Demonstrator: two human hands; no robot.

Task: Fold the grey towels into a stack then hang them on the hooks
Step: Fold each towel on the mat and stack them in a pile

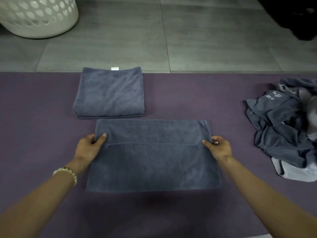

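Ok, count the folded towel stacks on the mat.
1. The stack sits at the mat's far edge, left of centre. The towel held by both hands is half-folded; the pile at right is unfolded and may hide more.

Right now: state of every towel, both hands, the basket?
Flat towel: folded over once, on the mat.
Folded stack: done, squared.
Towel pile: crumpled, unfolded.
Left hand: pinching towel's left edge.
Right hand: pinching right edge.
Laundry basket: upright; contents unseen.

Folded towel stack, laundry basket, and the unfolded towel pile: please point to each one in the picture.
folded towel stack (109, 93): head view, middle of top towel.
laundry basket (39, 16): head view, perforated white wall.
unfolded towel pile (281, 127): head view, dark crumpled cloth.
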